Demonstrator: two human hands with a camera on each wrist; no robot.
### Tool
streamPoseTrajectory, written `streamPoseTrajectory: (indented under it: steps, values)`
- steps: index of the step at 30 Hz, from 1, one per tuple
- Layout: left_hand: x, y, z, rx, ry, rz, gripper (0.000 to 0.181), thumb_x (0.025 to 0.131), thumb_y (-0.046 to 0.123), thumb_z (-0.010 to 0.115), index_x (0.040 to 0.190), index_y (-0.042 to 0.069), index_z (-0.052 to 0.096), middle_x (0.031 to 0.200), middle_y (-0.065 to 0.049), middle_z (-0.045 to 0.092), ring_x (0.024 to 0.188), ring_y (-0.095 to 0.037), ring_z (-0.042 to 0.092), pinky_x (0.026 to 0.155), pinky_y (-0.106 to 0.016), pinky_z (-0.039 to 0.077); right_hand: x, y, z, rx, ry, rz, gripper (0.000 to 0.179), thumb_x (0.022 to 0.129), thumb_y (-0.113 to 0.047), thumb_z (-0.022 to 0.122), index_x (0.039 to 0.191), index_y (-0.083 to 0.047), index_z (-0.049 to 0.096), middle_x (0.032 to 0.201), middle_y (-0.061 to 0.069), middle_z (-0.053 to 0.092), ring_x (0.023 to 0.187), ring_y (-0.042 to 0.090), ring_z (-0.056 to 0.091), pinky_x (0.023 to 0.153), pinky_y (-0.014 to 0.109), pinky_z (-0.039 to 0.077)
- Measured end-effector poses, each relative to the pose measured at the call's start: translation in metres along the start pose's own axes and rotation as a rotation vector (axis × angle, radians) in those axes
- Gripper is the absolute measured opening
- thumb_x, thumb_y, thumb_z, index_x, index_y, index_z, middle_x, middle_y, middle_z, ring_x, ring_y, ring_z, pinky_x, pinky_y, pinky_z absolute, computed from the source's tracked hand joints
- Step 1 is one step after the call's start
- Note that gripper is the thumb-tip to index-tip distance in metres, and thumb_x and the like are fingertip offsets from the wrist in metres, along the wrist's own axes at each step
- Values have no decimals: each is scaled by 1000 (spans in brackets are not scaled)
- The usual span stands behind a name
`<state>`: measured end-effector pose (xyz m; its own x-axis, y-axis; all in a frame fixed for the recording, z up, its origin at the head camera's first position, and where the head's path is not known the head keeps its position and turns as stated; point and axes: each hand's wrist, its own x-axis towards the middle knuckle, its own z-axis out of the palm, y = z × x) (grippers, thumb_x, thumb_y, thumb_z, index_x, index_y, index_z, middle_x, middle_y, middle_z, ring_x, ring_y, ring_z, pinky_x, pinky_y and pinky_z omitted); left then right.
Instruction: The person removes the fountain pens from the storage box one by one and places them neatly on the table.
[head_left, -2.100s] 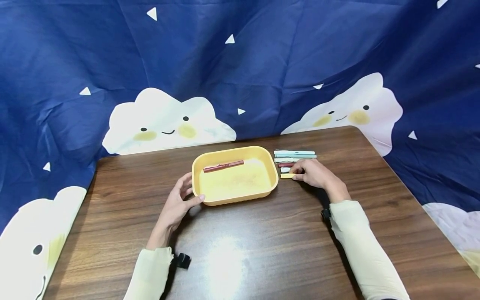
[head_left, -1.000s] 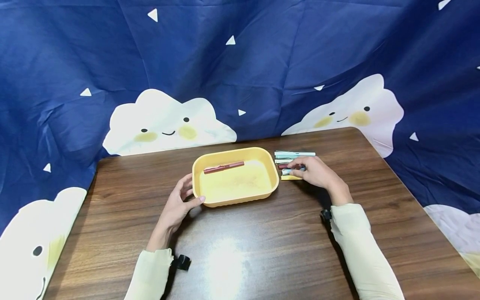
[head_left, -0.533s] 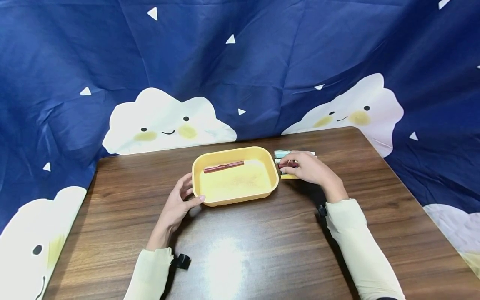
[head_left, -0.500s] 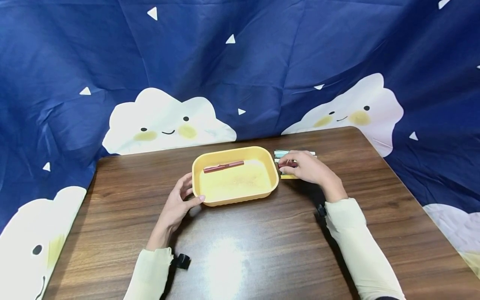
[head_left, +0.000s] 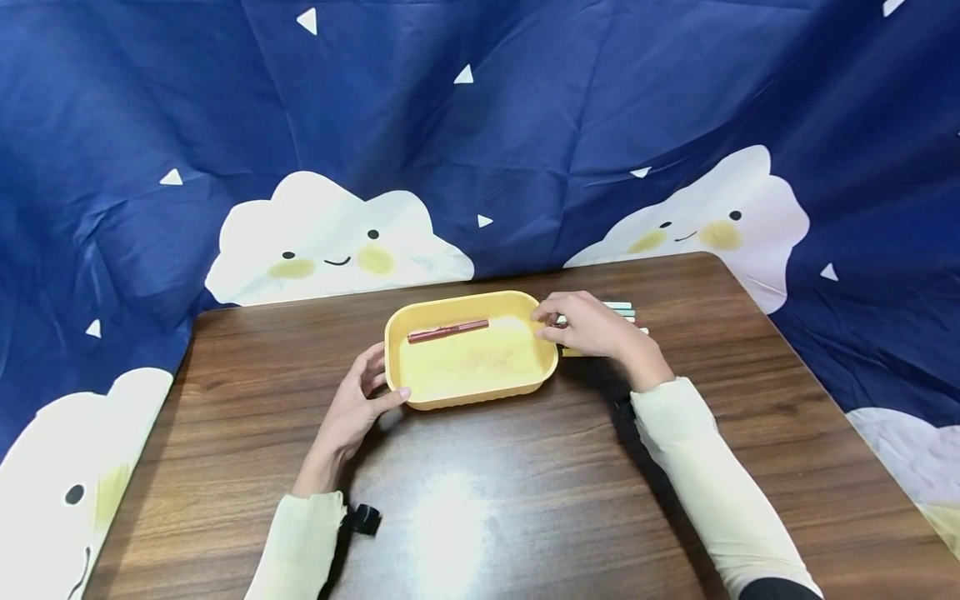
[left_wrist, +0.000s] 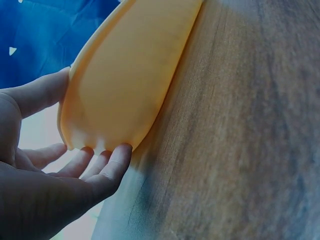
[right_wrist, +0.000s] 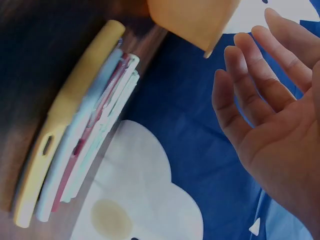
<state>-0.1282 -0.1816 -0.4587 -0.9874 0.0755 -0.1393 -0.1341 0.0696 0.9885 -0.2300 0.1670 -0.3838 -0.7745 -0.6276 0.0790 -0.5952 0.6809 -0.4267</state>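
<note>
A yellow tray (head_left: 465,398) stands on the table with one dark red pen (head_left: 447,331) lying inside it. My left hand (head_left: 358,408) holds the tray's left end, thumb at the front corner and fingertips against the outer wall, as the left wrist view shows. Over the tray's right rim is my right hand (head_left: 588,323), fingers loosely bent and nothing held. In the right wrist view its fingers are apart from the tray wall. Beside the tray, a row of pens lies partly hidden under this hand: a yellow pen (right_wrist: 70,107), a pale blue one (right_wrist: 75,135), a dark red one and pale green ones.
The brown wooden table (head_left: 525,492) reaches back to a blue curtain (head_left: 525,125) printed with clouds. Bare wood lies in front of the tray, with a bright light reflection on it.
My right hand has moved left from above the row of pens to the tray's right rim. The left hand, the tray and the pen inside it have stayed in place.
</note>
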Motion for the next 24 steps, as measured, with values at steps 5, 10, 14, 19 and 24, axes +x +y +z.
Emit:
streamPoseTrajectory:
  steps: [5,10,14,19,24]
  values:
    - [0,-1,0,-3,0,8,81,76,12,77,143,19,32,142,-11,39,124,-30,46,84,-22,49,10,-6,-4,-27,-16,-13,25,86,-25,68,106,-11,68,101,3,67,88,18,61,79,32,47]
    - [1,-3,1,-7,-4,12,81,76,12,77,143,19,31,141,-12,40,124,-29,46,84,-22,48,20,-12,-5,-15,-53,-19,28,86,-27,67,108,-10,68,103,3,67,94,21,62,82,34,48]
    - [1,-3,0,-10,-4,17,82,76,13,78,143,18,31,141,-12,40,125,-30,45,84,-21,48,30,-19,-5,-6,-74,-29,29,86,-28,67,108,-10,68,104,2,67,94,21,62,83,33,48]
    - [1,-3,-1,-1,0,21,82,76,12,77,144,18,31,142,-13,39,126,-31,44,85,-20,47,45,-28,-7,-7,-75,-71,28,86,-27,67,108,-9,68,106,2,67,95,20,61,84,34,47]
    - [2,-4,-1,1,3,28,81,76,9,76,143,16,31,141,-14,39,125,-32,44,86,-19,46,54,-36,-6,9,-70,-76,28,86,-27,67,109,-11,67,106,0,67,96,20,61,85,34,47]
